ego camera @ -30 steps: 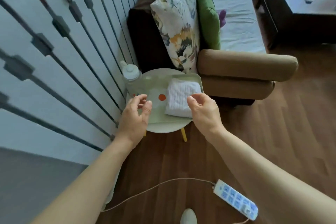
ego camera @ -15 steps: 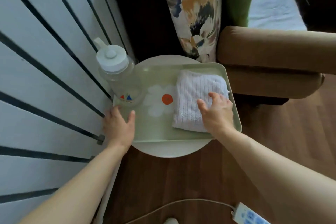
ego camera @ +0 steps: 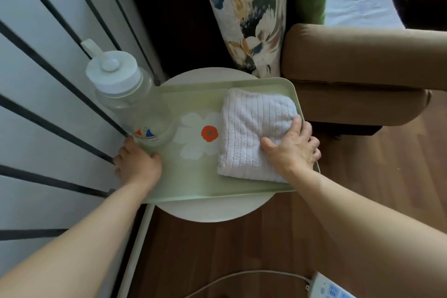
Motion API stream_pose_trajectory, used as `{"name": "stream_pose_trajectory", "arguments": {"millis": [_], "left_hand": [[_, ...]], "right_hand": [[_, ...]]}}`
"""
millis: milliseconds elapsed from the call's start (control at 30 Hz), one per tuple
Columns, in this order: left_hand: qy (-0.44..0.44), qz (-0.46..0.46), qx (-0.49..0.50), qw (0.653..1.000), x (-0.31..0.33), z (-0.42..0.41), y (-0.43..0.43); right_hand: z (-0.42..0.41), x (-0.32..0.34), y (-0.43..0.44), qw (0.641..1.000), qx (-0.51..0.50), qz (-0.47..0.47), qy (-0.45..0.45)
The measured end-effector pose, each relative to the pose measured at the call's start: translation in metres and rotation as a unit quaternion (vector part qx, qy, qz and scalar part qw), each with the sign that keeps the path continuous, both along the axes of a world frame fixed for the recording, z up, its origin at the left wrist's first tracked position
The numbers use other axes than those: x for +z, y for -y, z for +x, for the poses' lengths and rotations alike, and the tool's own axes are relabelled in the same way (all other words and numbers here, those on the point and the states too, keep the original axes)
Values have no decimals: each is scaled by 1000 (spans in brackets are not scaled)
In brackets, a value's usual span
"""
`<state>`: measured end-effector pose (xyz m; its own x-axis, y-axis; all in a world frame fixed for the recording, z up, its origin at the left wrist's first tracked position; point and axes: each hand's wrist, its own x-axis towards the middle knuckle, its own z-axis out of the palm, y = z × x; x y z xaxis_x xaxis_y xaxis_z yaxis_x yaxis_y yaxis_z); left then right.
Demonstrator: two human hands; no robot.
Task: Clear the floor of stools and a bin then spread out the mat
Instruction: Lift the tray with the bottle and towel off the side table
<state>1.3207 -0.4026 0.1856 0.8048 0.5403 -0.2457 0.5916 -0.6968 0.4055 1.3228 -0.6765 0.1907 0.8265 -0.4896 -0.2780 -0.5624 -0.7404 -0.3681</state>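
A round white stool [ego camera: 208, 210] stands between a barred wall and a sofa arm. On it lies a pale green tray [ego camera: 193, 184] printed with a white flower. A clear bottle [ego camera: 130, 99] with a white lid stands on the tray's left end, and a folded white towel [ego camera: 251, 123] lies on its right end. My left hand [ego camera: 137, 164] grips the tray's left rim, thumb on top and fingers over the edge. My right hand [ego camera: 292, 150] holds the right rim, with its thumb on the towel and its fingers curled over the edge.
A brown sofa arm [ego camera: 362, 55] stands close to the tray's right, with a flowered pillow [ego camera: 251, 7] leaning behind it. The white wall with black bars [ego camera: 48, 80] runs along the left. A white power strip [ego camera: 333, 288] and its cord lie on the wood floor near me.
My view has closed in on the stool. Both hands came down from above the tray to its two ends and now hold its rims.
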Motion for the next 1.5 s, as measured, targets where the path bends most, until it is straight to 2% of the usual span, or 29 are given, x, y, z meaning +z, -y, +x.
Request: {"name": "stream_pose_trajectory", "arguments": {"millis": [167, 367, 667, 833, 1033, 1500], "left_hand": [[-6, -3, 35, 999, -4, 10, 2], [30, -68, 25, 997, -9, -3, 3], [66, -58, 51, 995, 9, -18, 15], [102, -59, 68, 991, 42, -24, 25], [84, -34, 106, 990, 96, -49, 42], [124, -12, 203, 971, 207, -215, 90]], "right_hand": [[8, -7, 5, 999, -44, 1, -11], [6, -10, 10, 999, -37, 23, -6], [-19, 4, 16, 998, -45, 33, 20], [-30, 31, 22, 997, -56, 37, 34], [-60, 76, 35, 996, -55, 39, 55], [-183, 188, 77, 994, 21, 22, 108]]}}
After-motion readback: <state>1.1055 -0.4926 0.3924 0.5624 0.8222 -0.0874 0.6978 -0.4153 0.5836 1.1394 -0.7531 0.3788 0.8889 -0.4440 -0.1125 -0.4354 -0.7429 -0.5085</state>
